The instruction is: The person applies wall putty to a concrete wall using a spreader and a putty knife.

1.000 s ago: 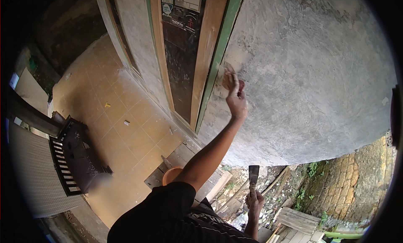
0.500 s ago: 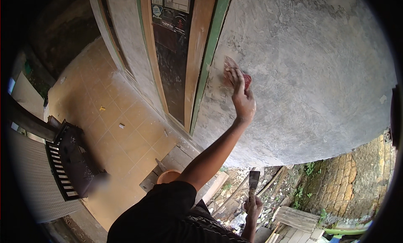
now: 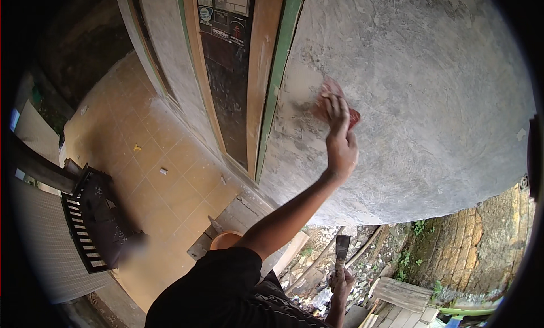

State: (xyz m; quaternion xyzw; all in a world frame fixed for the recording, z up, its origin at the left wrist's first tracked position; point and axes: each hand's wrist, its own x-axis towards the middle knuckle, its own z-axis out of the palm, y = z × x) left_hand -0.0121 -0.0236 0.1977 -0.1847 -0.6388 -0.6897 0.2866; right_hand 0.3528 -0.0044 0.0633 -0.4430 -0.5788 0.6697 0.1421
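Note:
My left hand is closed on a flat red spreader, smeared with pale filler and pressed on the grey plastered wall. It works just right of the green-edged wooden frame, over a lighter, smoother patch. Lower down, my right hand grips a metal putty knife by its handle, blade upward, below the wall's lower edge.
An orange bucket stands on grey boards under my left arm. A tiled porch floor with small scraps lies left, beside a dark slatted bench. Rubble, planks and a rough stone wall lie below right.
My left hand has moved right and downward along the plaster with the red spreader, away from the frame. My right hand with the putty knife has dropped slightly.

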